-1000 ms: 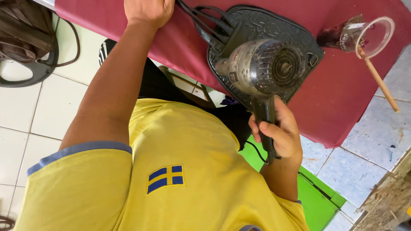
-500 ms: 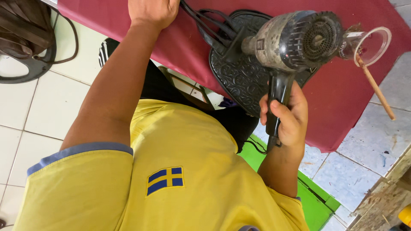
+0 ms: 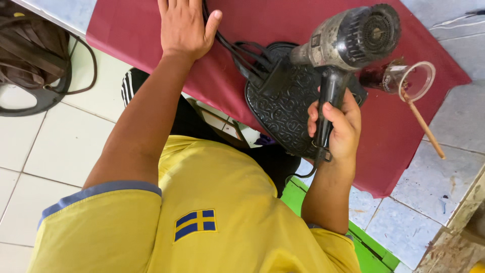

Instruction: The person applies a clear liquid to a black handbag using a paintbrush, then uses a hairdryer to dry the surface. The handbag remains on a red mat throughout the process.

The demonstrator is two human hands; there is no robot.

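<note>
My right hand (image 3: 336, 124) grips the black handle of a worn grey hair dryer (image 3: 353, 38), held above a black embossed leather piece (image 3: 283, 111). That piece lies on a dark red cloth (image 3: 141, 30), with black straps (image 3: 240, 53) running off its far end. My left hand (image 3: 184, 28) rests flat on the cloth, fingers apart, just left of the straps. The dryer's rear grille faces me; its nozzle is hidden.
A clear plastic cup (image 3: 406, 78) with dark liquid lies on the cloth at the right, a wooden stick (image 3: 427, 129) beside it. A brown bag with a loop strap (image 3: 33, 55) sits on the white tiled floor at the left. A green board (image 3: 371, 242) shows below my right arm.
My right hand has carried the hair dryer from over the middle of the leather piece up and to the right. My left hand has stayed flat on the cloth.
</note>
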